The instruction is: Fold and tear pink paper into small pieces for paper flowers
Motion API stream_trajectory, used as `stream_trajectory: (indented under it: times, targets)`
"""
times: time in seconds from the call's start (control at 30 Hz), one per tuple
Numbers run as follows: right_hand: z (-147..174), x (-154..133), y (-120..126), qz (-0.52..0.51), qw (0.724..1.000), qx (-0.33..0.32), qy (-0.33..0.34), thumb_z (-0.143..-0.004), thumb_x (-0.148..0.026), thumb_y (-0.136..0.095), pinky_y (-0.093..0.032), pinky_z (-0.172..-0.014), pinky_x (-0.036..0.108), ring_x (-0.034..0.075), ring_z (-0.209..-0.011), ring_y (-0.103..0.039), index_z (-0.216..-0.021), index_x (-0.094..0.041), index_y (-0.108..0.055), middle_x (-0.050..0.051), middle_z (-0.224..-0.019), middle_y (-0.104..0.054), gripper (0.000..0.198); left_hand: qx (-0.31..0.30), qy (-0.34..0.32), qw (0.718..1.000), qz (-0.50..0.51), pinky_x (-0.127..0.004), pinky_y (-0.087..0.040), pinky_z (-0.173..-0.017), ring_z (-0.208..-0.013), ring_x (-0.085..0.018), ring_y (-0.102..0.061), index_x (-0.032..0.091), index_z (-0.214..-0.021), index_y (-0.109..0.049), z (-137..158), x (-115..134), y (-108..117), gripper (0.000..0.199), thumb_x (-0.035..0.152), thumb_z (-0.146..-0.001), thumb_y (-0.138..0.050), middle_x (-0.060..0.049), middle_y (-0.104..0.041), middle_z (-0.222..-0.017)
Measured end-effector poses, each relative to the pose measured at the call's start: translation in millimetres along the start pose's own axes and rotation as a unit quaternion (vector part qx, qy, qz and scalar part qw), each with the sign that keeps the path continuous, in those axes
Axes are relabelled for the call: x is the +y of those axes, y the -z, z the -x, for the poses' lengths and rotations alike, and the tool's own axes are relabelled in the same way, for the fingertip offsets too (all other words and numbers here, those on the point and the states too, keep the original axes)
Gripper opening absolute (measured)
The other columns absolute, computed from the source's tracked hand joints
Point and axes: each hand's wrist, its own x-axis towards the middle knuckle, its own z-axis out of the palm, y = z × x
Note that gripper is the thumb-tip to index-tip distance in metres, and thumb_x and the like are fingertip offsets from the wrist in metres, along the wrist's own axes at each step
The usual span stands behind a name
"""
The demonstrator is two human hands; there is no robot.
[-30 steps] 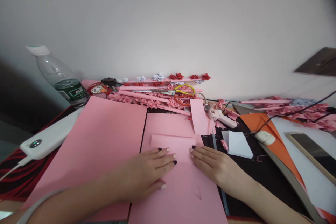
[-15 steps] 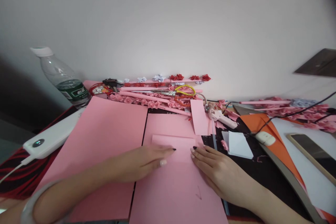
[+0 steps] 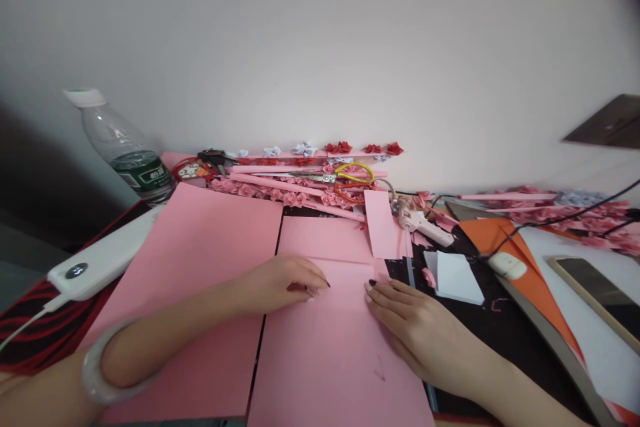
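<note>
Pink sheet (image 3: 325, 360) under two hands, with a smaller pink paper piece (image 3: 345, 287) lying on it.

The right hand (image 3: 415, 327) lies over the sheet's right edge, fingers stretched out and pressed together, tips at the piece's right end. The left hand (image 3: 283, 283) crosses the sheet's left edge, fingers curled together, thumb near their tips; whether they pinch the paper I cannot tell. Scissors (image 3: 327, 178) lie beyond the sheet's far edge, a glue gun (image 3: 425, 225) past its far right corner. The step in hand seems to be lining up or flattening the piece; the next move probably calls for a steady right hand.
</note>
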Motion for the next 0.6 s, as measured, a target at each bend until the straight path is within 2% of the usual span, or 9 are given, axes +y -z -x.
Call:
stream_trajectory:
  times: [0.1,0.2,0.3,0.4,0.6]
  targets:
    - [-0.1,-0.3,0.4,0.005,1.000,-0.002,-0.001,-0.081,-0.012,-0.041,-0.033,-0.102,0.039,0.022,-0.114,-0.047,-0.118,-0.011,-0.053,0.012,-0.119,-0.056,0.039,-0.012,0.000,1.000,-0.019,-0.021,-0.047,-0.077,-0.086,-0.013,-0.059,0.017,-0.101,-0.061,-0.4,-0.7,3.5,0.024,0.013,-0.079,-0.053,-0.006,-0.062,-0.104]
    - [-0.1,-0.5,0.6,0.009,1.000,-0.005,0.000,-0.081,-0.012,-0.041,-0.033,-0.102,0.039,0.022,-0.115,-0.046,-0.119,-0.011,-0.052,0.012,-0.119,-0.056,0.039,-0.017,-0.026,0.997,-0.073,-0.027,-0.041,-0.088,-0.096,-0.015,-0.056,0.020,-0.100,-0.062,-0.7,-1.3,4.6,0.023,0.013,-0.081,-0.052,-0.005,-0.061,-0.108]
    - [0.6,-0.8,-0.8,0.013,1.000,-0.011,-0.006,-0.080,-0.012,-0.042,-0.031,-0.103,0.039,0.023,-0.116,-0.045,-0.120,-0.011,-0.051,0.012,-0.121,-0.054,0.041,-0.044,-0.068,0.989,-0.124,-0.031,-0.035,-0.096,-0.105,-0.016,-0.051,0.022,-0.101,-0.061,-0.4,-0.6,1.3,0.029,0.008,-0.085,-0.040,-0.004,-0.059,-0.114]
    - [0.5,-2.7,-1.7,0.017,1.000,-0.020,-0.007,-0.080,-0.013,-0.042,-0.029,-0.104,0.038,0.023,-0.117,-0.043,-0.121,-0.011,-0.050,0.011,-0.123,-0.053,0.042,-0.059,-0.098,0.981,-0.155,-0.028,-0.034,-0.097,-0.109,-0.016,-0.048,0.020,-0.105,-0.058,0.4,1.0,-4.6,0.032,0.008,-0.087,-0.035,-0.005,-0.059,-0.116]
    - [-10.0,-16.7,1.4,0.004,0.999,-0.050,0.020,-0.082,-0.014,-0.039,-0.025,-0.106,0.041,0.025,-0.124,-0.034,-0.130,-0.007,-0.038,0.014,-0.132,-0.043,0.049,-0.052,-0.106,0.962,-0.244,-0.029,-0.034,-0.100,-0.113,-0.018,-0.048,0.011,-0.108,-0.057,5.2,9.8,-14.1,0.032,0.010,-0.089,-0.031,-0.010,-0.058,-0.117]
